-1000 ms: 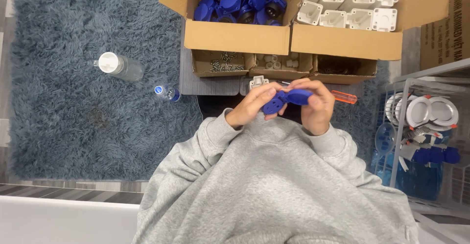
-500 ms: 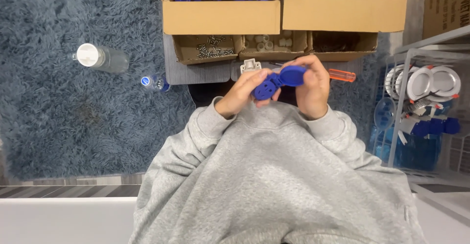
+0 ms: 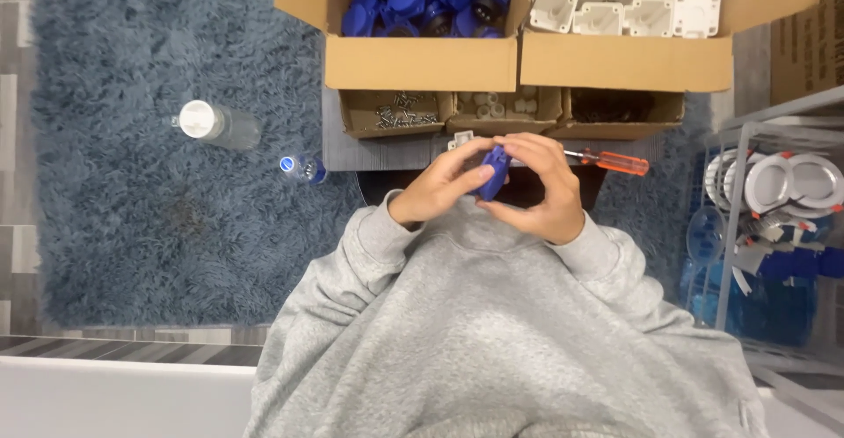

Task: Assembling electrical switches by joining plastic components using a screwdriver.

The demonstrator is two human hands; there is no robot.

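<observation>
A small blue plastic part (image 3: 493, 172) is held between both hands in front of my grey sweatshirt. My left hand (image 3: 442, 185) pinches it from the left with thumb and fingers. My right hand (image 3: 547, 188) wraps over it from the right and hides most of it. Just beyond the hands lie a white plastic piece (image 3: 460, 142) and an orange-handled screwdriver (image 3: 612, 161) on a low grey table (image 3: 387, 151).
A cardboard box (image 3: 420, 62) holds several blue parts, and the box (image 3: 626, 60) beside it holds white housings. Three small trays in front hold screws (image 3: 397, 113) and small bits. Two clear bottles (image 3: 215, 124) lie on the blue rug. A wire rack (image 3: 774, 218) stands at right.
The blue part has closed up between the hands, which have drawn together around it. The view has shifted, so the boxes show more fully.
</observation>
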